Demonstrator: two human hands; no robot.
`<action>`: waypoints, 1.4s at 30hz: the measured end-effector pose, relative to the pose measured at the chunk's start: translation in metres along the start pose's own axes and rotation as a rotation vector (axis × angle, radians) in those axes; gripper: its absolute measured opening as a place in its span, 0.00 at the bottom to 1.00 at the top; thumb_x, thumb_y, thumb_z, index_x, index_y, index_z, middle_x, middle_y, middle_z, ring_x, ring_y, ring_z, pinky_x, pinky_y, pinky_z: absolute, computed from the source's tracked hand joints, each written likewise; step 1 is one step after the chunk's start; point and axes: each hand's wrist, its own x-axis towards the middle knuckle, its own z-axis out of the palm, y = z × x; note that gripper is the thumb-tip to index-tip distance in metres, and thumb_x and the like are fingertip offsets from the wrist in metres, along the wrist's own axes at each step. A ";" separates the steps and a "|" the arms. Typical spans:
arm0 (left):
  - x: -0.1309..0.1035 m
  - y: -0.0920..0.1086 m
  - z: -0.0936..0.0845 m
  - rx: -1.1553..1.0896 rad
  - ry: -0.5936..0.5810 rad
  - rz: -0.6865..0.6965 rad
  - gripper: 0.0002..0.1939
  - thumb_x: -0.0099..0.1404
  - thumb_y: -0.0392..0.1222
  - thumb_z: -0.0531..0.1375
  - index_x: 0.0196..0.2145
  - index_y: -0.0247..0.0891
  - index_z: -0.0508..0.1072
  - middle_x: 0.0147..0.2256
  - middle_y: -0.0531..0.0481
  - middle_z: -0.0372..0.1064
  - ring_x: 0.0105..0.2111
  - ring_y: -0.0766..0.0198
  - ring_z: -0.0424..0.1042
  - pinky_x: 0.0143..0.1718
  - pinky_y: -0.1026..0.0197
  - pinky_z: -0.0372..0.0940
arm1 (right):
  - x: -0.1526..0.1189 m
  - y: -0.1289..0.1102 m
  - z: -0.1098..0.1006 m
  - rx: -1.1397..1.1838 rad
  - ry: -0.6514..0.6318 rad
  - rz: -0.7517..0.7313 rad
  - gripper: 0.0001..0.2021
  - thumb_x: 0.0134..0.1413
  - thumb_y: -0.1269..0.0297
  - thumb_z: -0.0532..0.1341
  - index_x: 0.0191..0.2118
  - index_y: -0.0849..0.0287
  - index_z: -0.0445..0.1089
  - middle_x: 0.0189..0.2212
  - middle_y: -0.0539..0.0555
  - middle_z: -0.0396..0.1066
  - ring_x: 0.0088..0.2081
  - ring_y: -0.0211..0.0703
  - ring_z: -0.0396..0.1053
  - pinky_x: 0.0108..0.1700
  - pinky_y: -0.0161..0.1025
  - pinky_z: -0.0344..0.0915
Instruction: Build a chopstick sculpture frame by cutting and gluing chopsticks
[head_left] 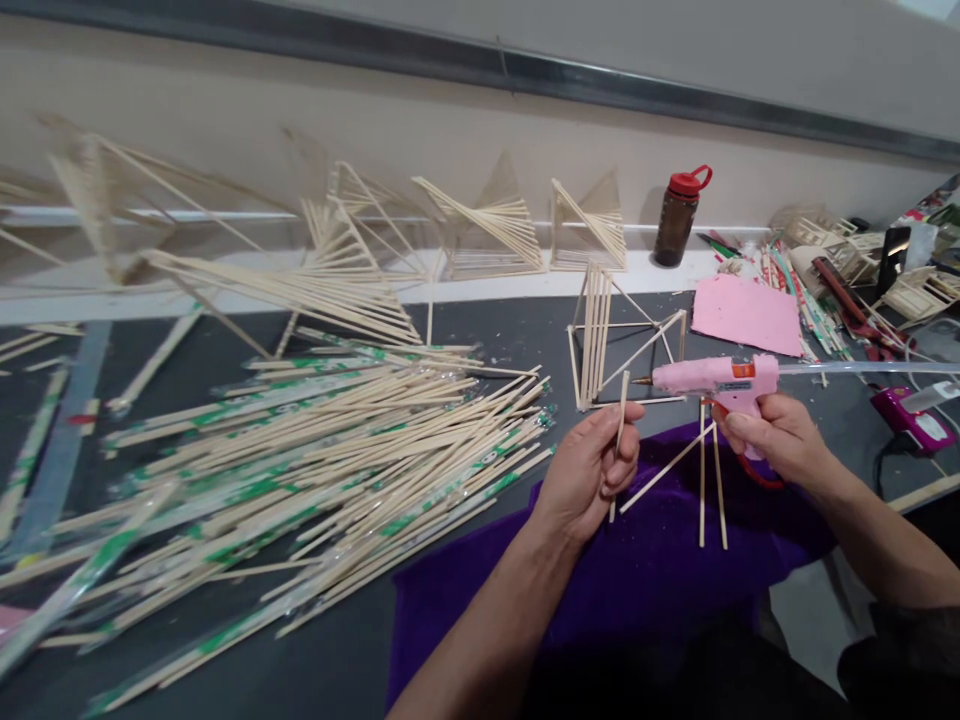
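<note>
My left hand [592, 465] pinches a thin wooden stick [622, 405] that stands nearly upright. In my right hand [784, 440] is a pink hot glue gun [694, 377], its metal nozzle pointing left, close to the stick's upper part. A long clear glue stick [855, 369] runs out of the gun's back. Just behind the nozzle stands a small frame of joined sticks [596, 335] on the dark table. Several loose sticks [703, 490] lie below the gun on a purple cloth [652, 570].
A big pile of chopsticks [337, 460], some in green-printed wrappers, covers the table's left. Twisted stick structures [495, 230] line the wall. Farther right are a dark bottle [677, 215] with a red lid, a pink sheet [746, 313], a magenta device [911, 418] and a cluttered heap.
</note>
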 end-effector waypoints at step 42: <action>-0.004 -0.001 -0.007 0.055 0.156 -0.175 0.16 0.57 0.52 0.67 0.30 0.35 0.74 0.15 0.60 0.55 0.12 0.79 0.47 0.15 0.71 0.43 | 0.148 0.014 -0.001 0.006 -0.031 -0.038 0.08 0.55 0.63 0.58 0.29 0.63 0.68 0.17 0.46 0.61 0.20 0.31 0.58 0.22 0.31 0.53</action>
